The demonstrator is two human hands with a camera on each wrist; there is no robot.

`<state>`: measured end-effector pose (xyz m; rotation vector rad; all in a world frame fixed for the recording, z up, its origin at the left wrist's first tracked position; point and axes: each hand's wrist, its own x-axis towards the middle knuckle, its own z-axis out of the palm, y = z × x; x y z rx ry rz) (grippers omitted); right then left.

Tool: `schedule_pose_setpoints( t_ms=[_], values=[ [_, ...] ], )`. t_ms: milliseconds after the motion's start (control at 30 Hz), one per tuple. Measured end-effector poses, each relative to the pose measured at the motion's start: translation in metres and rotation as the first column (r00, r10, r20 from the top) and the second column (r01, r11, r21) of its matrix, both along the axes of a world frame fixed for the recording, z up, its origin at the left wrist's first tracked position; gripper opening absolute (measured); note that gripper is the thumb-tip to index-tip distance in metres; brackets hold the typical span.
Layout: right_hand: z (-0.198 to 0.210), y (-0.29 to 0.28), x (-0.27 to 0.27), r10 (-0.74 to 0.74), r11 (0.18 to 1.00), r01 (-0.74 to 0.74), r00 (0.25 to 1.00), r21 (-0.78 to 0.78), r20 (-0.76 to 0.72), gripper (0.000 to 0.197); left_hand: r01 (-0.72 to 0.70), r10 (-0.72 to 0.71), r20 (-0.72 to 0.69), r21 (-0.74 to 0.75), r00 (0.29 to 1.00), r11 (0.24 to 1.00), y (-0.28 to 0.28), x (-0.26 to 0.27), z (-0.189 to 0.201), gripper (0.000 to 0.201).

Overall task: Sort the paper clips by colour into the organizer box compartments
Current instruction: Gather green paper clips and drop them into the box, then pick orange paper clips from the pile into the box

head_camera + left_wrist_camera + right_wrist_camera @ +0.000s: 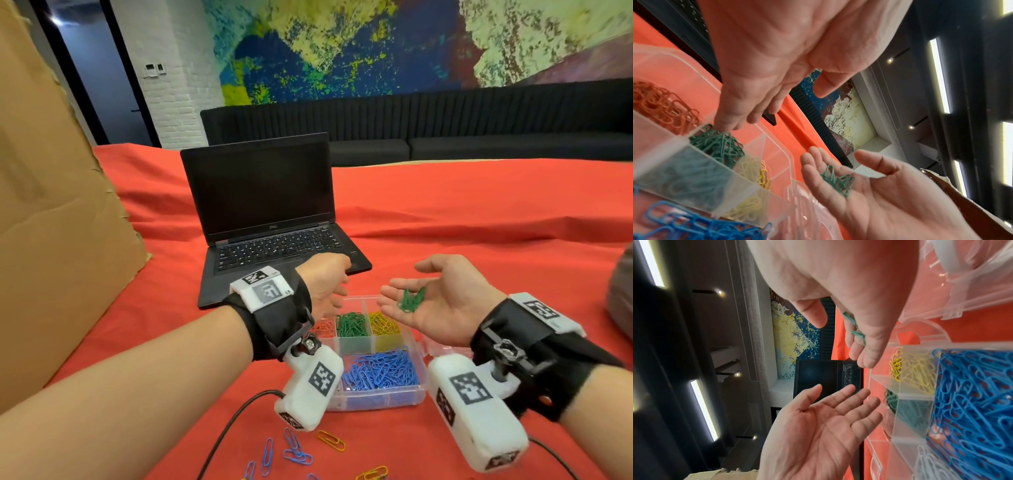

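The clear organizer box (373, 399) sits on the red cloth with red clips (323, 327), green clips (352, 323), yellow clips (383, 322) and blue clips (380, 371) in separate compartments. My right hand (404, 282) is palm up just above the box's far right corner, fingers straight, and a small bunch of green clips (411, 299) lies loose on it. My left hand (334, 287) hovers open over the far left of the box, palm towards the right hand, holding nothing. In the left wrist view its fingertips (729, 126) hang over the green compartment (719, 144).
An open black laptop (270, 219) stands right behind the box. A cardboard sheet (51, 205) leans at the left. Loose blue clips (294, 448) and yellow clips (330, 440) lie on the cloth near me, beside a black cable (233, 421). The box's clear lid (435, 346) lies open to the right.
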<state>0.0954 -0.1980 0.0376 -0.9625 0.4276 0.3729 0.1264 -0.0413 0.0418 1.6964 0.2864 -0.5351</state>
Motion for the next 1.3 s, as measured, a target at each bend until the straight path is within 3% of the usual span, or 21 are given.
schedule_pose_setpoints(
  t_ms=[100,267,367,467,533,600,633,733,767,800,833,933,1067,1167,1200,1233,1300],
  values=[
    [-0.001,0.028,0.008,0.055,0.997,-0.054,0.998,-0.047,0.024,0.042,-0.019,0.014,0.107,0.039,0.994,0.999,0.019,-0.001,-0.003,0.031],
    [-0.009,0.071,0.011,0.051,0.928,-0.005,0.992,-0.373,0.114,0.012,-0.025,0.006,0.157,0.119,0.988,0.993,0.053,-0.015,-0.012,0.033],
    [-0.011,0.075,0.009,0.04,0.903,0.042,0.983,-0.427,0.18,0.013,0.006,-0.03,0.165,0.145,0.986,0.989,0.058,-0.024,-0.017,0.028],
    [-0.008,0.066,-0.003,0.09,0.906,-0.008,0.98,-0.424,0.175,0.01,0.038,-0.075,0.203,0.179,0.976,0.983,0.06,-0.034,-0.014,0.02],
    [-0.006,0.055,-0.02,0.177,0.841,-0.056,0.968,-0.538,0.176,0.015,0.086,-0.16,0.265,0.27,0.951,0.959,0.065,-0.044,-0.013,0.017],
    [-0.006,0.042,-0.044,0.348,0.683,-0.11,0.918,-0.722,0.19,0.015,0.201,-0.355,0.297,0.445,0.886,0.873,0.077,-0.059,-0.014,0.02],
    [-0.007,0.036,-0.057,0.467,0.558,-0.142,0.868,-0.817,0.168,0.017,0.278,-0.481,0.271,0.547,0.834,0.79,0.083,-0.069,-0.015,0.022],
    [-0.014,0.03,-0.094,0.789,0.04,-0.205,0.607,-0.978,-0.095,0.015,0.423,-0.753,0.097,0.777,0.651,0.466,0.1,-0.097,-0.021,0.015],
    [-0.018,0.033,-0.103,0.833,-0.122,-0.157,0.52,-0.98,-0.187,0.011,0.418,-0.792,0.042,0.832,0.609,0.366,0.104,-0.105,-0.025,0.012],
    [-0.022,0.038,-0.109,0.851,-0.231,-0.087,0.465,-0.969,-0.244,0.011,0.401,-0.812,0.002,0.869,0.584,0.29,0.108,-0.112,-0.029,0.012],
    [-0.026,0.043,-0.114,0.857,-0.279,-0.03,0.443,-0.96,-0.263,0.014,0.388,-0.817,-0.018,0.886,0.576,0.254,0.111,-0.117,-0.034,0.015],
    [-0.034,0.055,-0.118,0.84,-0.346,0.06,0.464,-0.936,-0.281,0.015,0.398,-0.815,0.003,0.871,0.58,0.287,0.118,-0.125,-0.039,0.019],
    [-0.039,0.057,-0.121,0.821,-0.376,0.002,0.465,-0.927,-0.332,0.01,0.399,-0.833,0.061,0.857,0.551,0.326,0.124,-0.135,-0.039,0.015],
    [-0.042,0.048,-0.12,0.818,-0.316,-0.127,0.466,-0.94,-0.338,0.011,0.414,-0.854,0.05,0.859,0.517,0.301,0.126,-0.144,-0.044,0.018],
    [-0.043,0.044,-0.119,0.823,-0.241,-0.191,0.48,-0.952,-0.305,0.009,0.408,-0.857,0.048,0.865,0.513,0.293,0.126,-0.146,-0.046,0.019],
    [-0.043,0.039,-0.12,0.822,-0.093,-0.283,0.52,-0.955,-0.234,0.006,0.395,-0.859,0.05,0.873,0.51,0.286,0.128,-0.147,-0.048,0.019],
    [-0.041,0.033,-0.123,0.725,0.377,-0.479,0.685,-0.793,-0.069,0.005,0.367,-0.855,0.076,0.881,0.513,0.299,0.132,-0.15,-0.05,0.017]
  ],
)
